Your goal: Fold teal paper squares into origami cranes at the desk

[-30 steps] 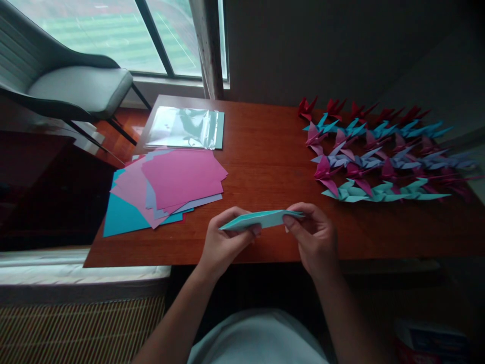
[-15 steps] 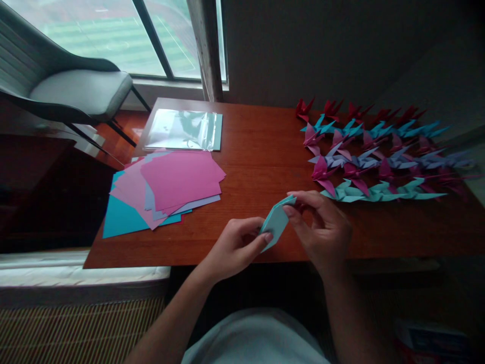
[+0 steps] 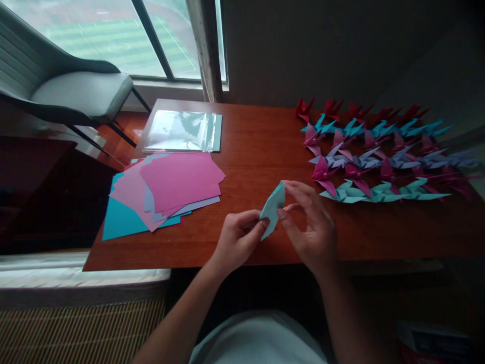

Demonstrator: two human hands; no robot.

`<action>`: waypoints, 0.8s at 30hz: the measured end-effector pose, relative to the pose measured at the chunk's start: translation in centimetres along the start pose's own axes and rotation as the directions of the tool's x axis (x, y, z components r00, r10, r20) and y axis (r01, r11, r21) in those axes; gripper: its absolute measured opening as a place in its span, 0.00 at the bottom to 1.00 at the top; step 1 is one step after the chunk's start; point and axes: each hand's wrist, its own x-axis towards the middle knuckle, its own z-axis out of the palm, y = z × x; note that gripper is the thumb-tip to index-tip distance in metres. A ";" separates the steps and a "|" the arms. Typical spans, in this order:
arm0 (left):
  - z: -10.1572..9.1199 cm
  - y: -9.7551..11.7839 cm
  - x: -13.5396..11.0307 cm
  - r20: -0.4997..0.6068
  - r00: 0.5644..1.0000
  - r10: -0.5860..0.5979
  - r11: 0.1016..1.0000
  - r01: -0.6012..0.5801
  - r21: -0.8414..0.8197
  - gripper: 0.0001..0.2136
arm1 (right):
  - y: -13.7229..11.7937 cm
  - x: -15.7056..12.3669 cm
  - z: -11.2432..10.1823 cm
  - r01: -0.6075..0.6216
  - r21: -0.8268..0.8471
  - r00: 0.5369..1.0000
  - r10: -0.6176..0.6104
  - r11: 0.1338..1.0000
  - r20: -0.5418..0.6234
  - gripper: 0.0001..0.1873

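Observation:
A small folded piece of mint-green origami paper is held up above the table's front part, tilted, with its layers showing along the upper edge. My left hand pinches its lower left end between thumb and fingers. On the other side, my right hand has its thumb at the paper's right edge and its index fingertip by the top corner. Its other fingers are curled behind, partly hidden. Right of this hand lies a row of mint-green paper cranes, nearest among several rows.
Behind them are rows of magenta cranes, lavender cranes, blue cranes and red cranes. Loose pink sheets fan out at left on the wooden table. A clear packet of paper lies behind; a chair stands beyond.
Both hands and the folded paper have shifted slightly; the paper stands more upright. My right thumb and index finger have moved apart from their pinch at the top corner.

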 end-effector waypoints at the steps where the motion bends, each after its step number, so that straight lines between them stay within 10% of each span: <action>1: 0.0 0.1 0.0 0.001 1.000 -0.005 1.000 0.005 -0.012 0.14 | 0.0 0.0 0.0 -0.025 0.032 1.000 0.025 0.999 0.000 0.26; 24: -0.1 0.3 -0.3 0.109 0.992 0.071 0.971 -0.093 0.218 0.10 | 0.3 -0.5 0.0 -0.290 0.282 0.957 0.277 0.914 0.088 0.06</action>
